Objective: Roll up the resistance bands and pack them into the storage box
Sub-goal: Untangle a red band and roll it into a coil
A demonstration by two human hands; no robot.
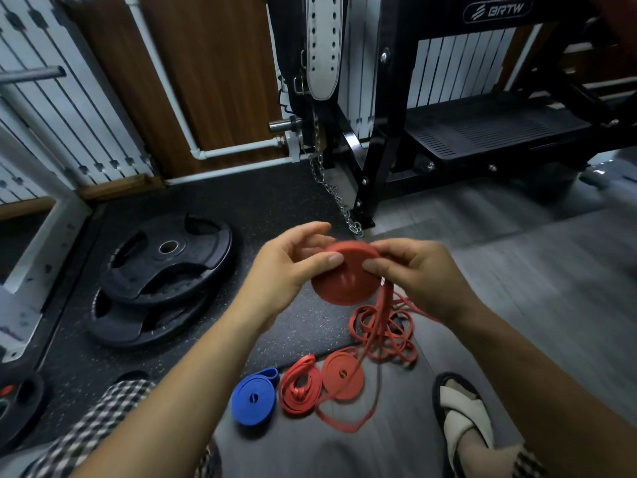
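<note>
The rolled band (346, 274), pinched between the left hand (282, 270) and the right hand (420, 270), looks like matt red rubber, smooth on its flat face. At six o'clock the blue coil (254, 398), the loose red coil (300, 388) and the tight red coil (343, 376) share that dull rubbery finish. The weight plates (165, 270) at nine o'clock are black with a faint sheen and a bright metal hub ring (168, 247). The floor mat (258, 201) is rough black rubber flecked with pale specks. Toward three o'clock the floor (517, 253) is smooth grey wood-grain plank. At twelve o'clock the chain (331, 191) is shiny metal, the belt (322, 46) looks like white leather, and the rack frame (382, 132) is glossy black painted metal.
</note>
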